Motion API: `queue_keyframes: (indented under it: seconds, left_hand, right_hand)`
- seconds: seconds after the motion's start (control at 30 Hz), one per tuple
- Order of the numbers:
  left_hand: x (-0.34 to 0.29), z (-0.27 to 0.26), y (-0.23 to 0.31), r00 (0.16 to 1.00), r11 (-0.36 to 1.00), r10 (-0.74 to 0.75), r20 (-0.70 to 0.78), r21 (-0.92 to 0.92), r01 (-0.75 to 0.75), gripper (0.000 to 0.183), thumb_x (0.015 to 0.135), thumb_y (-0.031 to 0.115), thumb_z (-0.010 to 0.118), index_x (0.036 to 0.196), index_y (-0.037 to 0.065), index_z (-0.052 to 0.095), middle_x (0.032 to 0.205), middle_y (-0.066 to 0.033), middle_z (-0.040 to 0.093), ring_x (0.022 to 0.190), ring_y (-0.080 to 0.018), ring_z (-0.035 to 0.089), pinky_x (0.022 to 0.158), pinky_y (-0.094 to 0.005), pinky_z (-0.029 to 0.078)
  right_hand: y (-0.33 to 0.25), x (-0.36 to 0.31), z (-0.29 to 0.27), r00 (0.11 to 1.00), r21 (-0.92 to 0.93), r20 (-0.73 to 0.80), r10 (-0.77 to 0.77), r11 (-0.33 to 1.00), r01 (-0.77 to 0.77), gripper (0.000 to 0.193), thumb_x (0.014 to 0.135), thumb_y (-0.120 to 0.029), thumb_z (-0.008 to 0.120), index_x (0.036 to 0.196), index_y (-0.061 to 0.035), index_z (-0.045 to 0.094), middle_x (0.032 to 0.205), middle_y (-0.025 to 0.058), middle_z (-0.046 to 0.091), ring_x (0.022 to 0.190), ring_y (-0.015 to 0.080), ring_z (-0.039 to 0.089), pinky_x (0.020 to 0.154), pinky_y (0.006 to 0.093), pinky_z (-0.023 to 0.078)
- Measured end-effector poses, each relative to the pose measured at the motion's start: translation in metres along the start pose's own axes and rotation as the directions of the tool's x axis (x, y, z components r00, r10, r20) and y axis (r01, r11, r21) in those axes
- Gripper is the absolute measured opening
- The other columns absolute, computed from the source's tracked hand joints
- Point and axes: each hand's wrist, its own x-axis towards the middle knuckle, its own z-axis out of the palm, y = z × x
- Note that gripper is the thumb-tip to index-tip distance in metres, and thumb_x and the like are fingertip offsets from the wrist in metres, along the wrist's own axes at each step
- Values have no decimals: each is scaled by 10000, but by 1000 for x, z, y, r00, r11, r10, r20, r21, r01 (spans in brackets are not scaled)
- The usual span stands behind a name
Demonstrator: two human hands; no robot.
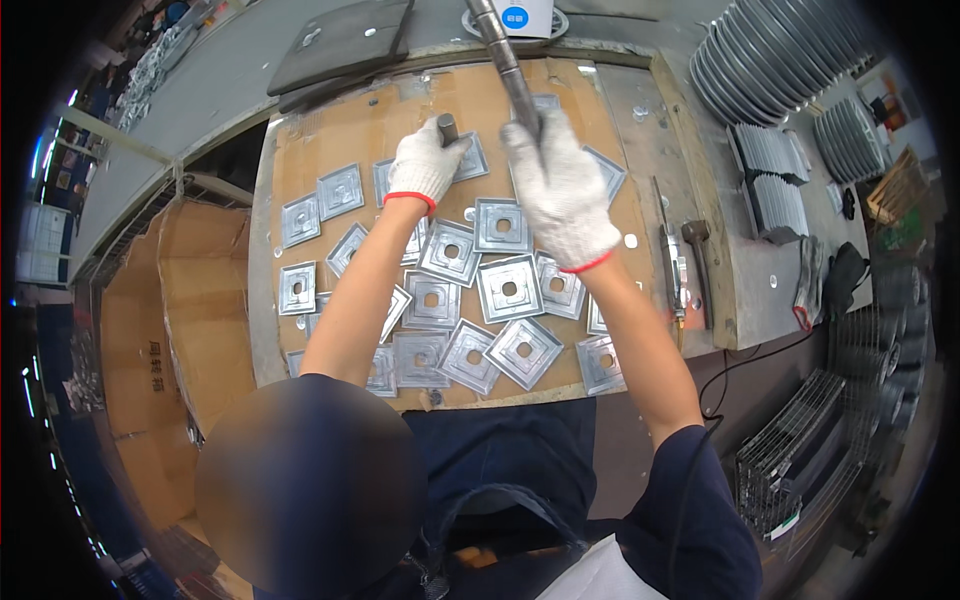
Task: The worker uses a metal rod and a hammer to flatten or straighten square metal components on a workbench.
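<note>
My left hand, in a white glove with a red cuff, is closed around a short metal punch whose round top sticks up out of the fist. It is over the far part of a cardboard-covered bench, beside a square metal plate. My right hand, gloved alike, grips a long metal rod that slants up past the top edge of the picture. Its upper end is out of view. Beneath my arms lie several square metal plates with a hole in the middle, such as this one, some overlapping.
A hammer and a narrow metal tool lie along the bench's right side. Beyond are stacked round metal covers and stacked ribbed parts. On the left stands a large open cardboard box. Wire baskets sit lower right.
</note>
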Motion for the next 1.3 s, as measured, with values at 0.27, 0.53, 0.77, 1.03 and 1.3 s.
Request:
queue_keyframes:
  seconds: [0.27,0.53,0.77,1.03,1.3]
  left_hand:
    - [-4,2,-7,998,997,52,-24,-60,-53,567,969,452,747,1349,38,679,1201,-262,773,1161,-452,728,996,-510,579]
    - [3,-21,3,996,995,74,41,-71,-71,469,950,431,762,1223,50,729,1097,-206,797,1046,-377,763,954,-454,586]
    - [-2,-48,34,981,954,192,11,-238,-184,390,943,397,771,1106,43,757,973,-113,832,906,-221,772,897,-367,595]
    - [-9,-92,-7,994,994,97,-55,-52,-100,406,940,426,764,1127,65,764,982,-122,827,905,-238,783,881,-361,591]
    - [-7,-46,-32,997,970,48,-64,-235,-62,428,899,374,822,1133,22,759,932,-115,811,812,-167,756,796,-321,594]
  right_hand:
    - [26,15,11,913,-458,366,178,889,10,490,1104,-489,523,1130,-10,623,913,294,759,891,505,747,823,592,579]
    - [43,-23,-19,962,-275,194,192,952,-135,486,1090,-529,557,1175,-53,612,875,293,733,885,536,721,797,599,563]
    - [83,-52,-15,848,-494,358,392,850,-184,488,1070,-521,576,1183,-52,648,1011,283,756,1000,509,728,878,586,561]
    - [78,-55,-48,895,-376,244,374,887,-268,530,1072,-550,574,1259,-66,682,1067,306,763,1059,520,723,921,565,560]
    - [72,-56,-33,863,-359,305,402,888,-287,507,1078,-500,594,1241,-26,674,1049,302,755,1052,496,724,892,536,553]
